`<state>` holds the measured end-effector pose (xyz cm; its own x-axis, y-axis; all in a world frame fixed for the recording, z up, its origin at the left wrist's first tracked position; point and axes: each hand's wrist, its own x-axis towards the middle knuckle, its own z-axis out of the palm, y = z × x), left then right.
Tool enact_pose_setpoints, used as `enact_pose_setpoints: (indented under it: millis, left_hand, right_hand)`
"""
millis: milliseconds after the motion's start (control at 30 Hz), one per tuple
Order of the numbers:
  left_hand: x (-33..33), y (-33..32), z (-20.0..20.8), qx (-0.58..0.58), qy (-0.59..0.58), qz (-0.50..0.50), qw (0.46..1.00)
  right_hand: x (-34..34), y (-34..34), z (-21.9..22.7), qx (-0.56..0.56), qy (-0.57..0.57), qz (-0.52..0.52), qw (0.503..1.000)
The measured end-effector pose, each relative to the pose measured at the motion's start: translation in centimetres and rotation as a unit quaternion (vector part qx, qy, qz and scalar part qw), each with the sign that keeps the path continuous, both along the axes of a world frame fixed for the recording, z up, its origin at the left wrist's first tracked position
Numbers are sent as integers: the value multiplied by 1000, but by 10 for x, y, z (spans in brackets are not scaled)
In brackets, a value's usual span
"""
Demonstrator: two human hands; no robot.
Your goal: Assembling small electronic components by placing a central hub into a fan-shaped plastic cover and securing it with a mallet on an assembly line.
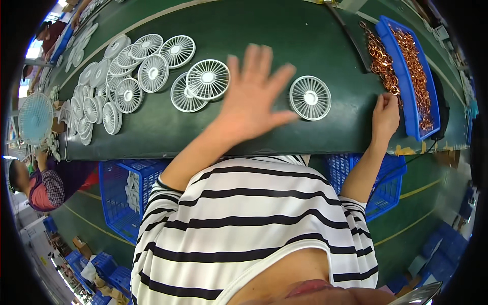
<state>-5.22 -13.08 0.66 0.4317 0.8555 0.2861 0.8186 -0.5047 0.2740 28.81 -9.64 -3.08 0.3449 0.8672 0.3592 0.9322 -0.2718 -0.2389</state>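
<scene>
My left hand (256, 96) is over the middle of the green table, fingers spread wide and slightly blurred, holding nothing. A round white fan grille (310, 98) with radial spokes lies flat just right of its thumb. To its left, another white grille (208, 79) overlaps a lower one (184, 96). My right hand (386, 117) is at the near right, its fingers pinched together at the lower end of a heap of copper-coloured rings (382, 63). What lies between those fingertips is too small to make out.
A blue tray (385, 28) of more copper rings stands at the right. Many white grilles (128, 95) are piled at the left. Blue crates (113, 203) stand below the table edge. A person (46, 185) sits at the far left near a round fan (35, 118).
</scene>
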Motion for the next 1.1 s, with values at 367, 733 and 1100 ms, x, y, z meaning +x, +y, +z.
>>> enact_pose_setpoints:
  millis: [367, 733, 1100]
  left_hand:
    - [-77, -12, -4, 23, -5, 257, 966]
    - [-26, -12, 15, -67, -402, 151, 901]
    - [1, -20, 11, -203, -531, 43, 822]
  right_hand:
    - [-45, -13, 12, 187, 173, 154, 955]
    - [-136, -47, 41, 326, 132, 427, 833]
    - [-188, -46, 45, 237, 156, 461, 841]
